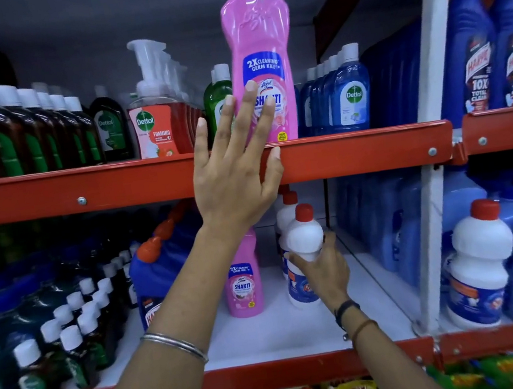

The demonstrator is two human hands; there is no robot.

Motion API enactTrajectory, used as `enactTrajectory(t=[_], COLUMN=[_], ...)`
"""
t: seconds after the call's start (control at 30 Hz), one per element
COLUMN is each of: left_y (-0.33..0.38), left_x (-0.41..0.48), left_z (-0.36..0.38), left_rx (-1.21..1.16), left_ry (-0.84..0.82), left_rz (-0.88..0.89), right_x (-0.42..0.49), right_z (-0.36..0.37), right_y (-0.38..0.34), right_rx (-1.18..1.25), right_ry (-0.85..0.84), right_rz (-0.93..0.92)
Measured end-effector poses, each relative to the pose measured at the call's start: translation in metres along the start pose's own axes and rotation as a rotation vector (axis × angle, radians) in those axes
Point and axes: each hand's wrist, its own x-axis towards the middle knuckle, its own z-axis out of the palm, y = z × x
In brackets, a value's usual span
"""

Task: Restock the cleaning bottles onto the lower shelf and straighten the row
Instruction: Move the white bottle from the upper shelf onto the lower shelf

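Right hand (320, 272) grasps a white bottle with red cap (304, 253) around its waist, fingers wrapped behind; label mostly covered by the hand. Bottle upright on the lower shelf (277, 330), base hidden behind the hand. Just behind the grip: a second white red-capped bottle (287, 209), only cap and shoulder visible. Left of the grip, apart from it: a small pink Shakti bottle (244, 281), top hidden by the left forearm.

Left hand (235, 171) released, fingers spread flat, thumb hooked over the red shelf rail (83, 189); fingertips lie against the tall pink bottle (261, 61) on the upper shelf, whose cap is cut off at the frame top. Whether they press it: cannot tell
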Motion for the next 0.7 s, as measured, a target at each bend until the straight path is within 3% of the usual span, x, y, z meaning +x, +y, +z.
enactTrajectory(t=[0.5, 0.57, 0.7], left_y=[0.001, 0.0, 0.0], left_x=[0.0, 0.0, -0.001], left_z=[-0.002, -0.003, -0.005], left_rx=[0.01, 0.003, -0.017], left_ry=[-0.023, -0.023, -0.044], left_rz=[0.004, -0.001, 0.0], right_x=[-0.001, -0.008, -0.022], right_z=[-0.019, -0.044, -0.111], right_y=[-0.001, -0.004, 0.0], right_rx=[-0.114, -0.063, 0.186], right_ry=[-0.115, -0.006, 0.402], right_rz=[-0.019, -0.103, -0.396])
